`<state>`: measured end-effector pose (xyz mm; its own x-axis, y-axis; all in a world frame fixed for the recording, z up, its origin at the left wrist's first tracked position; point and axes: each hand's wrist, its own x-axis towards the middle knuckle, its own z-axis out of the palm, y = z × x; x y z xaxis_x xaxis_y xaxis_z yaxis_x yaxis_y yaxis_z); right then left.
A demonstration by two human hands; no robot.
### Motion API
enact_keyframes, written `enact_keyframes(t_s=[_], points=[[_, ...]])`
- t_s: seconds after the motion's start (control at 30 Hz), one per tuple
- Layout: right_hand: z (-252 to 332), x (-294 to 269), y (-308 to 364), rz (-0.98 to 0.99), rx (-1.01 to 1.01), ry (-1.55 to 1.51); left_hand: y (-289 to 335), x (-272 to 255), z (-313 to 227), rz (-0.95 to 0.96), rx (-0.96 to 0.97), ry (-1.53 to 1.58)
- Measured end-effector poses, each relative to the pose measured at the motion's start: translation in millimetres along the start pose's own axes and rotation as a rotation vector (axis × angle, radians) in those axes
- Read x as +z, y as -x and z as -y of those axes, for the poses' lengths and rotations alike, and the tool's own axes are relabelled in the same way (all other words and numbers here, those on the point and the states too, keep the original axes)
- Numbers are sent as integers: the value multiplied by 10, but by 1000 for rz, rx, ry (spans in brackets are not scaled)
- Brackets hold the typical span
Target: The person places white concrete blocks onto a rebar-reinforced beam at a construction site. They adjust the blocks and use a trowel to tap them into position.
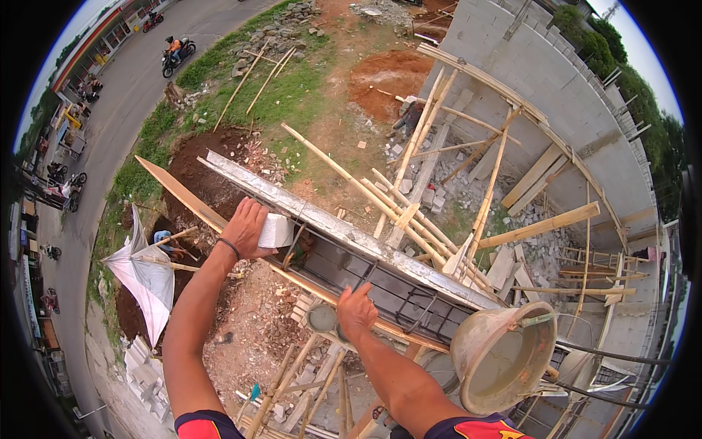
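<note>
- Clasping a pale grey rectangular block (276, 232), the left hand (251, 225) has fingers partly bent.
- Block: between a long brown wooden board (179, 192) and a whitish-grey one.
- Right hand (357, 311): curled closed near dark steel bars (363, 276); cannot tell its hold.

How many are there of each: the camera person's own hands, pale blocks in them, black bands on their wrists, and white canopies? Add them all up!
Own hands: 2, left hand and right hand
Pale block: 1
Black wristband: 1
White canopy: 1
Total: 5
</note>
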<state>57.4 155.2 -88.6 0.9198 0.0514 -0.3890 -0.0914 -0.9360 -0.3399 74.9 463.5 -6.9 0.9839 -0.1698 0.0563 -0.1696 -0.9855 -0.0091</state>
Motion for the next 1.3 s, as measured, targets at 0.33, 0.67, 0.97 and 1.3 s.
enact_keyframes(t_s=[0.33,0.67,0.97,1.3], points=[[22,-51,15,34,8,30,58,184,-34,-86,-87,170],[15,-8,-1,46,16,19,18,180,-124,-128,-212,153],[-5,10,-37,-44,-11,-21,-4,242,-203,-152,-311,185],[-9,-22,-47,21,14,-64,-29,331,-12,-135,-281,279]])
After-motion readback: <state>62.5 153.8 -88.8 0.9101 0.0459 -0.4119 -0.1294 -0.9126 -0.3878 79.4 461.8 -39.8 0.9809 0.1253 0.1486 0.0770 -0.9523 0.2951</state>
